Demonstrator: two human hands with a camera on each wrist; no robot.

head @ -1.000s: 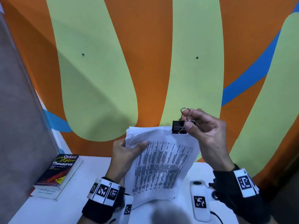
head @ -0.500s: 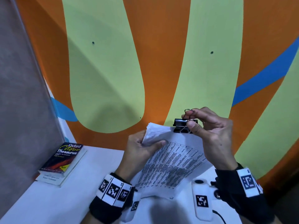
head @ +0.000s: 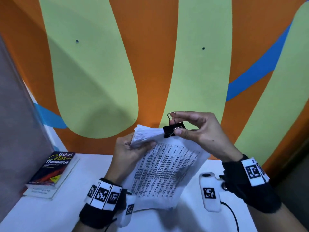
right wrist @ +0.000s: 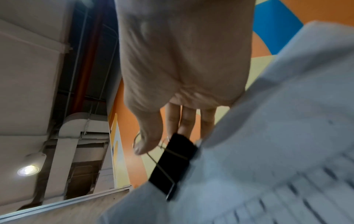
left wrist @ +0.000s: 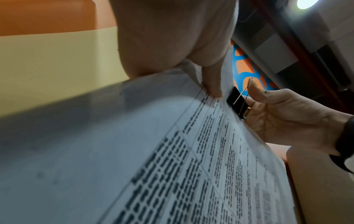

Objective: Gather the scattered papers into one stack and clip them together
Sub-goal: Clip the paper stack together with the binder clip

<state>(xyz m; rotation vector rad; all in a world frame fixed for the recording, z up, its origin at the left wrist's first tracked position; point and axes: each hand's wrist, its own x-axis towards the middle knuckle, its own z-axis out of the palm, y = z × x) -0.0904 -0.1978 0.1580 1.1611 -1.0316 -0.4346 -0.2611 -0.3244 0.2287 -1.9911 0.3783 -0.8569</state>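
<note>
Papers (head: 164,171), printed with a dense table, are gathered into one stack and held up off the white table (head: 50,213), tilted toward the camera. Nearest in the head view, the left hand (head: 129,149) grips the stack at its upper left corner, thumb on the printed front and curled fingers behind; that corner fans out, so the sheets are not squared there. Just beyond, at the top edge, sits the black binder clip (head: 173,131). The right hand (head: 199,129) pinches its wire handles between thumb and forefinger, one loop sticking up past the fingertip. The left wrist view shows the clip's black body over the stack's edge, and the right wrist view agrees, though blur hides how deep the paper goes in.

Gathering looks done; the step in hand is the clipping itself. Judging from the fanned corner, the next move calls for squaring the loose sheets, checking every one is inside the clip's mouth, then easing off the handles so it bites.

Farther off on the table lies an Oxford Colour Thesaurus (head: 53,169) on another book, with the striped orange and green wall (head: 100,72) behind.
</note>
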